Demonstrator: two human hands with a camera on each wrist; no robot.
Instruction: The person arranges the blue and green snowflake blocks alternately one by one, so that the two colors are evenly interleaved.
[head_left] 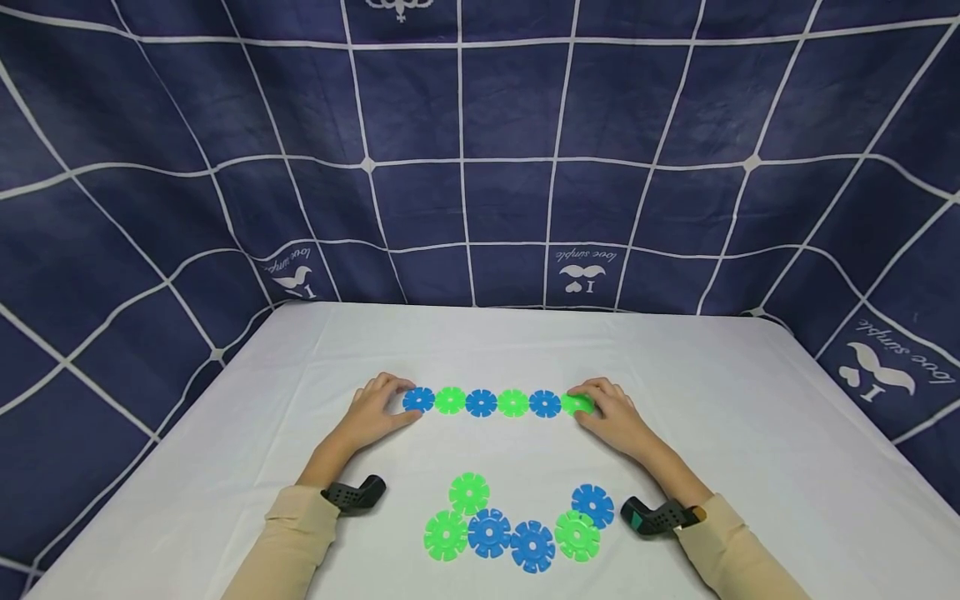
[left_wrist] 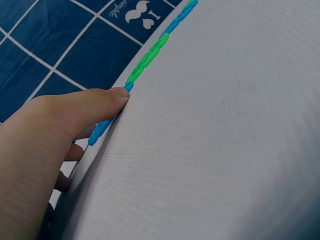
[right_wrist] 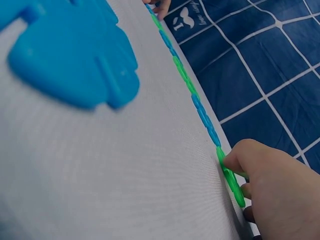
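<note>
Several blue and green notched plastic discs lie edge to edge in a straight row across the table, colours alternating. At the row's left end my left hand (head_left: 373,410) holds a blue disc (head_left: 418,400) between thumb and fingers. The thumb (left_wrist: 112,102) lies along that disc's near edge in the left wrist view. My right hand (head_left: 613,415) grips the green disc (head_left: 576,404) at the right end, its thumb on the near side and fingers beyond, partly covering it. Between them sit a green disc (head_left: 450,400), a blue disc (head_left: 482,403) and others.
Nearer the person lies a loose group of discs, among them a green one (head_left: 446,535), a blue one (head_left: 532,547) and a blue one (head_left: 592,505) beside the right wrist. A white cloth covers the table (head_left: 360,550). A dark blue checked curtain (head_left: 510,200) hangs behind.
</note>
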